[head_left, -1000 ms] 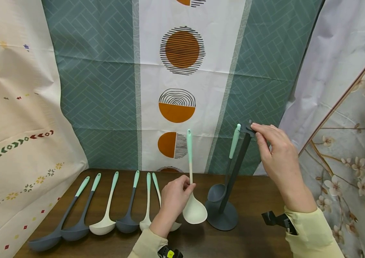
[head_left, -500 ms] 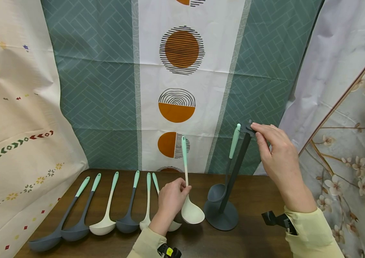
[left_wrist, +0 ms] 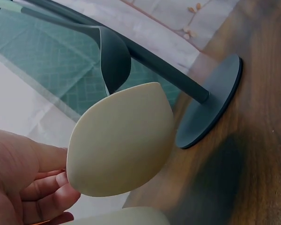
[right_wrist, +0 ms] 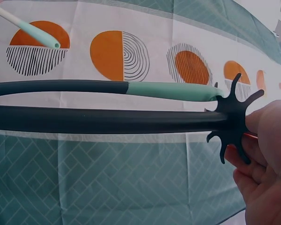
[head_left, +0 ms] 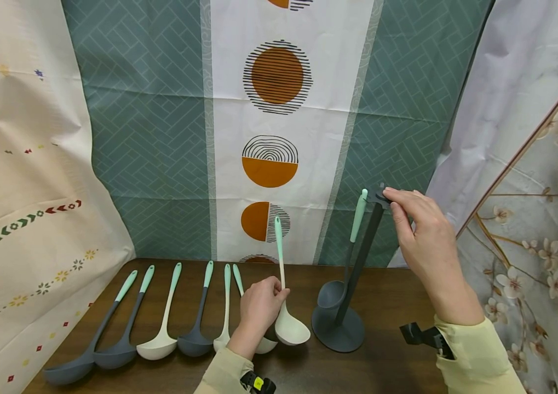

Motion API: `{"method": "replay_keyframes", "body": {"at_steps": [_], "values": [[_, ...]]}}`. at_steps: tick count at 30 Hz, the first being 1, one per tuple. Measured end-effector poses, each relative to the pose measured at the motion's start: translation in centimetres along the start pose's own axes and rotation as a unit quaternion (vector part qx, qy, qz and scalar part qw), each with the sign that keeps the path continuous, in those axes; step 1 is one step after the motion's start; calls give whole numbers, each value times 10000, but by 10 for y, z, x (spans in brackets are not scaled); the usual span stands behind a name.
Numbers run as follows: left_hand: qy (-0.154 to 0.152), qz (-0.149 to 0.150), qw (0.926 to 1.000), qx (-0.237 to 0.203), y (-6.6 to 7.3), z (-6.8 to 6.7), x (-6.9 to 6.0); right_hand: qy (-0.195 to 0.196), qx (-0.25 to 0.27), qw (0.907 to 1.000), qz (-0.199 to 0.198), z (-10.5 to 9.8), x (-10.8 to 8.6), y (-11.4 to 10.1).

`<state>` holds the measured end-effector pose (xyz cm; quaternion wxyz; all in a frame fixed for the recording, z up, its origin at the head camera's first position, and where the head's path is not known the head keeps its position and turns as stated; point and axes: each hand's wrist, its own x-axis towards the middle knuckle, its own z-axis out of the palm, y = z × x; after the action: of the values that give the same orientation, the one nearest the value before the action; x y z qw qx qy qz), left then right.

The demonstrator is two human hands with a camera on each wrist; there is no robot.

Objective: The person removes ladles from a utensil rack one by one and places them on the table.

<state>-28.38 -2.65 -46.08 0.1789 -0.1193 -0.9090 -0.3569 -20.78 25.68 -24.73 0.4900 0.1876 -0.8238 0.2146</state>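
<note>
My left hand (head_left: 261, 306) pinches a cream ladle (head_left: 292, 329) low on its shaft, mint handle end up. In the left wrist view the cream bowl (left_wrist: 122, 140) hides part of the fingers. Right of it stands a dark utensil stand (head_left: 360, 262) with a round base and a hooked top (right_wrist: 232, 119). A grey ladle (head_left: 332, 294) hangs from one hook by its mint handle (right_wrist: 173, 90). With thumb and fingers, my right hand (head_left: 426, 246) holds the stand's top.
Several grey and cream ladles lie in a row to the left, among them a far-left grey ladle (head_left: 69, 371) and a cream ladle (head_left: 157, 347). They rest on a brown wooden table (head_left: 397, 350). Cloths hang behind and at both sides, including a green patterned cloth (head_left: 145, 109).
My left hand has lowered the cream ladle and moved it slightly left, away from the stand. The right hand and the stand look unmoved.
</note>
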Motion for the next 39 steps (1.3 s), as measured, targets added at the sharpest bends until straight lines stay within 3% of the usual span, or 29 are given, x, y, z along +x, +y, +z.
{"method": "replay_keyframes", "body": {"at_steps": [16,24,39], "values": [[-305,-287,9991,71,-11,2,0,21,9,10000,-28,0,0,-1],[-302,-203,9990,271,-16,3,0,16,19,10000,-10,0,-1,-1],[-525,-315,9958,674,-22,5,-1,10,4,10000,2,-1,-2,-2]]}}
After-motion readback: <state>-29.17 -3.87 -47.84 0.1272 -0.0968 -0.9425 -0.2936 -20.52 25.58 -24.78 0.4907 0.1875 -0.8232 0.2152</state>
